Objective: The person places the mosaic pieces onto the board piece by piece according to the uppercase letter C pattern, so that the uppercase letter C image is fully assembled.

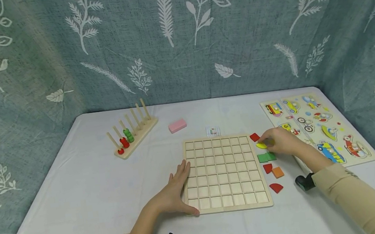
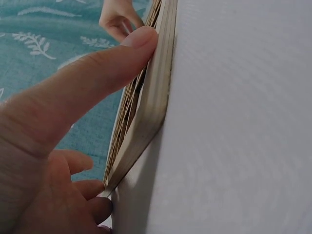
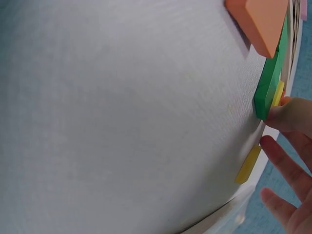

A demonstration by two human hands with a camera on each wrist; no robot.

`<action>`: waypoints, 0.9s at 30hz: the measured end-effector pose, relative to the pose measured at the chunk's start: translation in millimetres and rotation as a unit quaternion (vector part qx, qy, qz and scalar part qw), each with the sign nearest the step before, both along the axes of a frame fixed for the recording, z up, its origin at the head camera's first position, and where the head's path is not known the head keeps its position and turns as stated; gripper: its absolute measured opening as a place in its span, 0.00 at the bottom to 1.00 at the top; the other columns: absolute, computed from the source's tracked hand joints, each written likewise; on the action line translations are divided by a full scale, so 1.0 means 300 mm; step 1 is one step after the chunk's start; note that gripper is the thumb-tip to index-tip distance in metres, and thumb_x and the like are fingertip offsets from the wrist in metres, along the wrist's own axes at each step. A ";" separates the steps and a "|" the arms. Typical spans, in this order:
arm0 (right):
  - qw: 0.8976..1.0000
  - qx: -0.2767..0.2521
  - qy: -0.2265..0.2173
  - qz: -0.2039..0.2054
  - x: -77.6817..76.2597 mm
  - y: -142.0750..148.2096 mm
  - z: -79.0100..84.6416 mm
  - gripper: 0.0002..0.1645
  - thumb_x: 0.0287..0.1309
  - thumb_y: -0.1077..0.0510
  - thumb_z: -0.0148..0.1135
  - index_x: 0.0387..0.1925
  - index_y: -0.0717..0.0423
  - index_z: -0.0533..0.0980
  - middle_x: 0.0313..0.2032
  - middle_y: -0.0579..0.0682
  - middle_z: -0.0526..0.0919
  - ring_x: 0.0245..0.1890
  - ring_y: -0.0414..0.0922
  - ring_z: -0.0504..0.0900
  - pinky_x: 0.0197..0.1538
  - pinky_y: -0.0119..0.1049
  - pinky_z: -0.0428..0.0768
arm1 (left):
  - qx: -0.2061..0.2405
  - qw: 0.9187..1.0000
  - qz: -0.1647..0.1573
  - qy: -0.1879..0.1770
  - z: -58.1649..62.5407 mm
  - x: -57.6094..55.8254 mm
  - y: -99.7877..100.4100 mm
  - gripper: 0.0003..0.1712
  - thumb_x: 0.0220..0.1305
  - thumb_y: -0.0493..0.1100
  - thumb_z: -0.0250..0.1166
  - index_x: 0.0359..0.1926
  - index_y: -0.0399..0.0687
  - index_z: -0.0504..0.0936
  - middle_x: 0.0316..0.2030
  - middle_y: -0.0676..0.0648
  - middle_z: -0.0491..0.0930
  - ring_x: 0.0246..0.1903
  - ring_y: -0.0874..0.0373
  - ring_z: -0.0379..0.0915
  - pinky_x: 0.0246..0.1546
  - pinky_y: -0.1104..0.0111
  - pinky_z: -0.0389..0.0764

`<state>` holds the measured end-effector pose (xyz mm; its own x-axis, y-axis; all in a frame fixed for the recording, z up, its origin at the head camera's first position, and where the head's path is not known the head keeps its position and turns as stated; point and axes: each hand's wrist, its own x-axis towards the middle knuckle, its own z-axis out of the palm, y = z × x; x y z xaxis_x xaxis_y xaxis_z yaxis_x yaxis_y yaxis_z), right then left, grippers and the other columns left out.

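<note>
A wooden grid board (image 1: pixel 229 208) with rows of square cells lies in the middle of the table. My left hand (image 1: pixel 173 192) rests along its left edge, fingers spread and thumb at the near corner. In the left wrist view the thumb (image 2: pixel 112 68) lies over the board's rim (image 2: pixel 156 97). Right of the board, my right hand (image 1: pixel 282 141) pinches a flat yellow piece (image 1: pixel 261 145) between thumb and index finger. Green pieces (image 1: pixel 263 158) lie just nearer than it. Another yellow piece (image 3: pixel 247 165) shows below the fingers in the right wrist view.
Red quarter-round pieces (image 1: pixel 276 188) and an orange square (image 1: pixel 278 172) lie beside the board. A vehicle puzzle board (image 1: pixel 344 122) is at the right. Farther back are a pink block (image 1: pixel 177 126), a small patterned card (image 1: pixel 213 131) and a peg stand (image 1: pixel 140 132) with beads.
</note>
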<state>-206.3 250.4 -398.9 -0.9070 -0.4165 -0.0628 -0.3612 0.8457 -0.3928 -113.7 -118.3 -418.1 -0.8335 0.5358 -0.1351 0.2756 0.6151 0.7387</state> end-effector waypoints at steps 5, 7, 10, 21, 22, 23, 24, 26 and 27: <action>1.000 -0.015 -0.005 -0.009 0.004 0.003 -0.002 0.17 0.43 0.69 0.67 0.41 0.61 0.81 0.42 0.57 0.81 0.49 0.58 0.75 0.52 0.53 0.71 | -0.002 1.000 -0.004 0.002 -0.003 0.000 -0.002 0.78 0.26 0.53 0.81 0.70 0.37 0.38 0.70 0.39 0.30 0.68 0.44 0.25 0.65 0.49 0.34; 1.000 -0.023 -0.007 -0.011 0.005 0.005 -0.002 0.17 0.43 0.69 0.67 0.41 0.62 0.81 0.42 0.58 0.81 0.49 0.58 0.75 0.52 0.53 0.71 | -0.002 1.000 -0.005 0.002 -0.004 -0.001 -0.002 0.78 0.26 0.53 0.81 0.70 0.36 0.38 0.70 0.38 0.30 0.68 0.43 0.25 0.65 0.48 0.34; 0.999 -0.033 -0.006 -0.018 0.009 0.009 -0.001 0.17 0.43 0.69 0.66 0.41 0.63 0.80 0.42 0.58 0.81 0.48 0.58 0.75 0.52 0.53 0.71 | -0.004 1.000 -0.006 0.000 -0.001 -0.001 0.000 0.78 0.25 0.53 0.81 0.70 0.37 0.38 0.70 0.38 0.30 0.68 0.43 0.24 0.65 0.48 0.34; 0.998 -0.059 -0.003 -0.033 0.015 0.013 0.003 0.19 0.43 0.67 0.65 0.43 0.63 0.79 0.41 0.57 0.81 0.46 0.56 0.75 0.51 0.53 0.72 | -0.019 1.000 0.002 -0.003 0.010 -0.009 0.009 0.79 0.23 0.53 0.81 0.70 0.37 0.37 0.70 0.39 0.31 0.68 0.44 0.26 0.65 0.48 0.34; 0.998 -0.060 -0.002 -0.031 0.016 0.014 0.003 0.20 0.43 0.67 0.66 0.43 0.63 0.79 0.41 0.56 0.81 0.45 0.56 0.75 0.50 0.52 0.72 | -0.019 1.000 0.003 -0.004 0.010 -0.009 0.009 0.80 0.23 0.53 0.81 0.70 0.37 0.36 0.70 0.39 0.30 0.68 0.45 0.26 0.65 0.48 0.34; 0.998 -0.061 0.000 -0.031 0.016 0.014 0.004 0.20 0.42 0.66 0.66 0.43 0.63 0.79 0.40 0.56 0.81 0.44 0.55 0.76 0.50 0.51 0.73 | -0.019 1.000 0.003 -0.004 0.010 -0.009 0.008 0.80 0.23 0.53 0.81 0.70 0.37 0.36 0.70 0.39 0.30 0.68 0.45 0.26 0.65 0.48 0.34; 0.998 -0.061 0.001 -0.030 0.017 0.015 0.004 0.20 0.42 0.66 0.67 0.43 0.63 0.79 0.40 0.55 0.81 0.43 0.54 0.76 0.49 0.50 0.73 | -0.019 1.000 0.003 -0.005 0.010 -0.009 0.008 0.80 0.23 0.53 0.81 0.70 0.38 0.36 0.70 0.39 0.30 0.68 0.45 0.25 0.65 0.48 0.34; 0.998 -0.061 0.002 -0.031 0.018 0.015 0.005 0.21 0.42 0.66 0.67 0.44 0.63 0.79 0.39 0.54 0.80 0.41 0.52 0.75 0.47 0.49 0.73 | -0.020 1.000 0.003 -0.007 0.011 -0.009 0.007 0.80 0.24 0.53 0.81 0.70 0.38 0.36 0.70 0.40 0.29 0.68 0.46 0.25 0.65 0.48 0.33; 0.998 -0.060 0.002 -0.032 0.019 0.016 0.006 0.22 0.42 0.65 0.67 0.44 0.63 0.79 0.38 0.54 0.80 0.41 0.51 0.75 0.46 0.48 0.73 | -0.020 1.000 0.003 -0.008 0.010 -0.009 0.007 0.80 0.24 0.53 0.81 0.70 0.38 0.36 0.70 0.40 0.29 0.68 0.46 0.25 0.65 0.48 0.33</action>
